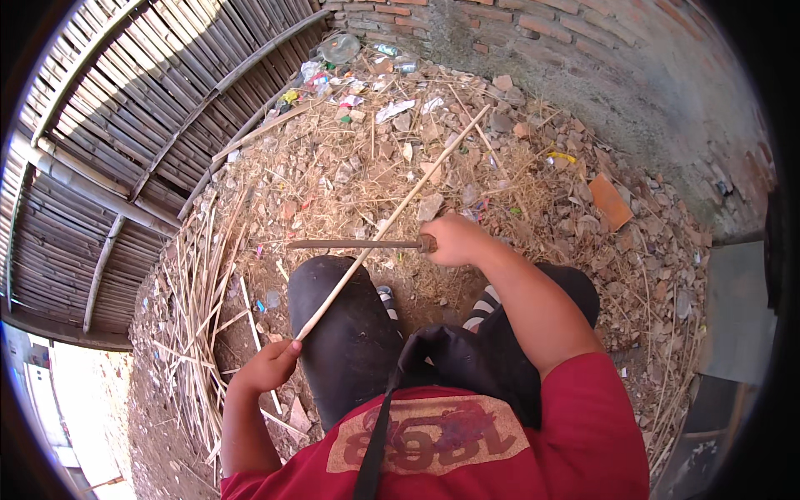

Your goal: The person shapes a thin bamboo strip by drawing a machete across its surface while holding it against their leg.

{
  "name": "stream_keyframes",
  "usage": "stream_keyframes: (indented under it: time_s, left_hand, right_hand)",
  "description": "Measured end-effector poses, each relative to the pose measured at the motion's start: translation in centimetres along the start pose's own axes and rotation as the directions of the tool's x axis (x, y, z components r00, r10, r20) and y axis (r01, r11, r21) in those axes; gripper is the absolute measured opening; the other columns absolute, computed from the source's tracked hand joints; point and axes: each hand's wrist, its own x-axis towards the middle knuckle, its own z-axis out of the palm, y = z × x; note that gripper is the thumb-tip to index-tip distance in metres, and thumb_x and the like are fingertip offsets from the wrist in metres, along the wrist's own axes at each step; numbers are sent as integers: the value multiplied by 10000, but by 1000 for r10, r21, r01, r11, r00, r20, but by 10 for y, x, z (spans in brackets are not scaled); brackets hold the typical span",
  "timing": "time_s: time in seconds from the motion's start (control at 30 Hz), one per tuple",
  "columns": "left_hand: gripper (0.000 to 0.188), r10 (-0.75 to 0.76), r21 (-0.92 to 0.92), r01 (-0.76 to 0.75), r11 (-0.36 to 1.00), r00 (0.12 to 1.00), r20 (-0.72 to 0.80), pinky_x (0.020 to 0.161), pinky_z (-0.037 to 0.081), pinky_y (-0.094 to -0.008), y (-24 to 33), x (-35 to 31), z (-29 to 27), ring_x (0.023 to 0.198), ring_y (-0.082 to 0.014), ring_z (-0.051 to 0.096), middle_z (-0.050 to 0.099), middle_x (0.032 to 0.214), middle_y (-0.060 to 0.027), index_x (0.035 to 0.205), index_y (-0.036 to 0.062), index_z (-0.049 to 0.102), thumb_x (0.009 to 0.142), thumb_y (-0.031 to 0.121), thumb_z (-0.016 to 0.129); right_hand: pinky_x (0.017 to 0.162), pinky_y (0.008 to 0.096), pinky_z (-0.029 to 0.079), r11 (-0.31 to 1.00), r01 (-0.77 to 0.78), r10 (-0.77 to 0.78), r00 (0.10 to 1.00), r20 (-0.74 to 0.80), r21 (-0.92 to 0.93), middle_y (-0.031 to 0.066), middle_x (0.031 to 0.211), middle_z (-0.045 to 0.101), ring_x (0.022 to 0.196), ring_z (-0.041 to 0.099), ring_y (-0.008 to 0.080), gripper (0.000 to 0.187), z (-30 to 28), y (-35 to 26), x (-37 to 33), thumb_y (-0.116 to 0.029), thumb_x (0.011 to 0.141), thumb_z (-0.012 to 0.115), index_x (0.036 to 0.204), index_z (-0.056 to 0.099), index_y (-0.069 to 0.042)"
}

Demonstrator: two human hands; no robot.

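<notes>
My left hand is closed on the near end of a long pale bamboo strip, beside my left knee. The strip slants up and away to the right, over my thigh and the rubble beyond. In my right hand is the handle of a long, narrow knife, held above the space between my knees. Its brown blade points left and crosses the strip just past my left knee. Whether blade and strip touch, I cannot tell.
A heap of similar bamboo strips lies on the ground at my left. Ahead spreads rubble with dry straw, broken brick and plastic litter. A woven bamboo fence stands on the left, a brick wall on the right. An orange tile piece lies far right.
</notes>
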Motion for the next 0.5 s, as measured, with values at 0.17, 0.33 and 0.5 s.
stream_keyframes:
  time_s: [0.17,0.33,0.5]
  left_hand:
    - [642,-70,-59,75,995,995,77,578,387,-333,3,6,-4,601,-130,432,485,649,14,777,53,554,1104,561,338]
    - [656,-54,-17,55,998,998,28,607,408,-340,4,0,3,622,-144,453,513,665,-7,773,41,562,1099,570,348]
    - [631,13,76,-9,997,998,-56,675,455,-383,4,1,1,682,-191,512,565,707,-61,843,1,603,1102,530,376]
  right_hand:
    - [755,460,551,897,-273,312,948,-62,348,212,883,716,811,693,398,315,0,62,6,-241,732,712,973,715,-37]
    - [761,464,549,999,4,-3,999,36,-53,207,918,726,850,685,413,309,2,-2,-1,-238,730,712,977,705,-52]
    - [788,453,545,938,-312,324,945,-55,153,195,969,735,891,701,358,380,-22,40,-3,-247,753,724,1073,723,-41]
